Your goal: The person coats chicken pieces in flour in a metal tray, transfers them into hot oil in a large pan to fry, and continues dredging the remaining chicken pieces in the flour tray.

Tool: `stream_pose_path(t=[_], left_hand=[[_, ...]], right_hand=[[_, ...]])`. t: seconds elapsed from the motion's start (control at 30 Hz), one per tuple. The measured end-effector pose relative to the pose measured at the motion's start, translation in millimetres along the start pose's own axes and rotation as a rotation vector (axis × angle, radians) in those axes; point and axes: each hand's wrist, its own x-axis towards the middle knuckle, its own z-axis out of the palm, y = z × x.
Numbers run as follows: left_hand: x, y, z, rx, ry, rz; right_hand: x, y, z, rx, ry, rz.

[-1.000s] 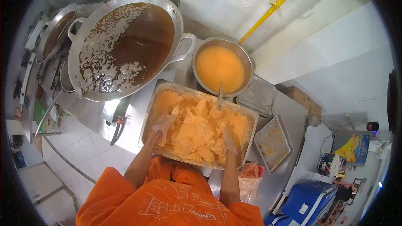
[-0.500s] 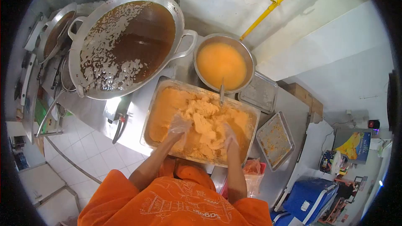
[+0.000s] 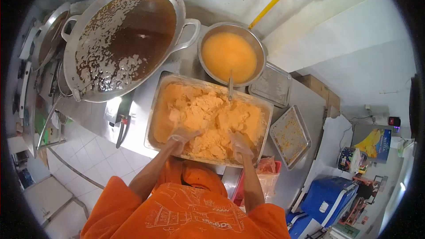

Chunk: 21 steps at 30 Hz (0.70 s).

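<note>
Clumpy orange floury mixture point(image 3: 208, 106) lies in a large rectangular metal tray point(image 3: 154, 108), low-walled, on the steel worktop point(image 3: 310, 110). We see it heaped in loose, uneven lumps through the middle, smoother towards the tray's left end.

Our left hand point(image 3: 179, 140), in a thin clear plastic glove, is in the mixture near the tray's near wall. Its fingers reach inward, their tips against the lumps; we cannot tell how wide they stand or whether they grip.

Our right hand point(image 3: 241, 147), gloved alike, works from the near side, further right. Its fingers point away from us, partly sunk in the mixture; their spread we cannot tell. The hands are apart, lumps between them.

Just beyond the tray: a round steel bowl point(image 3: 263, 53) of smooth orange liquid point(image 3: 229, 55), a slim metal handle point(image 3: 230, 89) extending from it over the tray. Beyond, to the left, a big two-handled metal pan point(image 3: 70, 64) holds dark brown liquid point(image 3: 148, 35) with pale foam. Near the tray's right side, a smaller metal tray point(image 3: 290, 138) bears orange crumbs.
</note>
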Motion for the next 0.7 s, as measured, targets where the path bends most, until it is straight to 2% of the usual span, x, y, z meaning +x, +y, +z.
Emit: stream_pose_path(t=[0.13, 0.23, 0.33, 0.4, 0.5, 0.53, 0.6, 0.67, 0.7], left_hand=[[16.3, 44.0, -8.7, -0.045, 0.072, -0.141], [25.5, 72.6, -19.9, -0.11, 0.139, -0.323], [23.7, 81.7, -24.4, -0.229, 0.283, -0.43], [13.3, 61.8, -12.3, -0.375, 0.531, -0.262], [-12.1, 42.9, -24.1, -0.418, 0.696, -0.1], [-27.0, 39.3, -35.4, -0.404, 0.683, -0.099], [-56.0, 29.6, -58.3, -0.316, 0.549, -0.191], [-72.8, 11.9, -69.1, -0.195, 0.338, -0.29], [-74.8, 0.7, -68.7, -0.127, 0.217, -0.324]], right_hand=[[32.4, -34.0, 3.3, 0.581, -0.064, 0.165], [29.9, -53.4, -3.8, 0.757, -0.068, 0.164], [14.1, -64.0, -17.0, 0.739, -0.009, 0.104], [6.7, -68.8, -27.4, 0.62, 0.073, 0.068], [-10.6, -63.3, -33.9, 0.353, 0.257, 0.079], [-19.4, -59.7, -33.6, 0.258, 0.329, 0.102], [-38.2, -55.3, -31.7, 0.313, 0.495, 0.182], [-51.8, -52.4, -27.3, 0.588, 0.614, 0.226], [-53.1, -45.9, -27.5, 0.833, 0.566, 0.28]])
